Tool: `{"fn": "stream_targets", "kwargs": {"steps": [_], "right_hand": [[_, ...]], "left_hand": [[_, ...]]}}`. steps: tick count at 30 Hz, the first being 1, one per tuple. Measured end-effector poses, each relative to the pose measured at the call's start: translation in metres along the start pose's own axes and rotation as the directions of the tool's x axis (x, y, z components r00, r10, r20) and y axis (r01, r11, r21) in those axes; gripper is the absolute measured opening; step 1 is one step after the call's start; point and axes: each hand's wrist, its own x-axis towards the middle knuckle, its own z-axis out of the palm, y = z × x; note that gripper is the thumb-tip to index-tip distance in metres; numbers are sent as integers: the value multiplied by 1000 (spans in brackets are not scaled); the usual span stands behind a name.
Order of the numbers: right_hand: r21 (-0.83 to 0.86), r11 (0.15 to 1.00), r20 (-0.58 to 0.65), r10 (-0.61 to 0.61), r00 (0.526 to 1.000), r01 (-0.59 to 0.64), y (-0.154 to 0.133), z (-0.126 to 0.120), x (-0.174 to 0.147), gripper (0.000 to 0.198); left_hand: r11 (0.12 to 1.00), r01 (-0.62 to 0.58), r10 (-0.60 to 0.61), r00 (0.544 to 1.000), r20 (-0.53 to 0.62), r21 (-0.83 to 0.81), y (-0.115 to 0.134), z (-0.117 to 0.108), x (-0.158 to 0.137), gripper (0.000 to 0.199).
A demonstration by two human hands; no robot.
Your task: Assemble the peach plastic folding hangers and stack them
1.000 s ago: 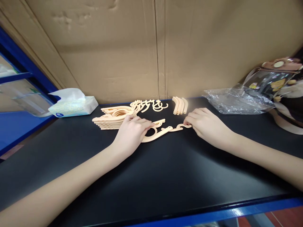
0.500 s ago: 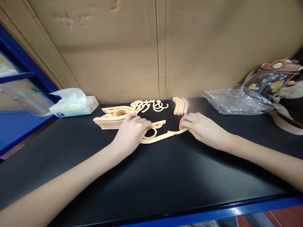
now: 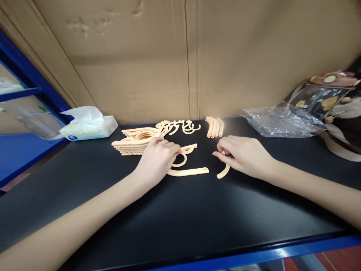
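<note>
My left hand [image 3: 158, 158] is closed on a cream plastic hanger body [image 3: 190, 172] that lies low over the black table; its round ring and straight lower arm stick out to the right. Between the thumb and fingers of my right hand [image 3: 242, 154] is a short curved hanger arm piece [image 3: 223, 172], apart from the hanger body. A stack of like hanger bodies [image 3: 131, 145] lies behind and left of my left hand, partly hidden by it. Loose hanger hooks [image 3: 180, 126] lie at the back, and several curved arm pieces [image 3: 214, 127] are grouped right of them.
A tissue pack [image 3: 90, 126] stands at the back left beside a blue metal frame [image 3: 53, 90]. Crumpled clear plastic bag [image 3: 284, 120] and a clear bottle [image 3: 324, 94] with a strap occupy the back right. Cardboard [image 3: 135, 56] rises behind the black table [image 3: 180, 222].
The curved arm piece has come away from the end of the hanger body and turned downward in my right hand. The hanger's lower arm has dropped slightly; my left hand has hardly moved.
</note>
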Motion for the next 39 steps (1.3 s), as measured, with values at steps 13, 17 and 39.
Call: {"fn": "stream_targets", "kwargs": {"steps": [13,17,39], "right_hand": [[-102,995,116,4,993,8,0,6,-3,21],[116,993,169,-56,984,36,4,10,-3,21],[636,665,245,306,920,-391,1,11,3,15]], "left_hand": [[940,-162,165,986,-18,-301,20,-7,-4,23],[929,-173,194,980,32,-328,21,0,-6,29],[888,-78,152,980,129,-454,22,1,-5,20]]}}
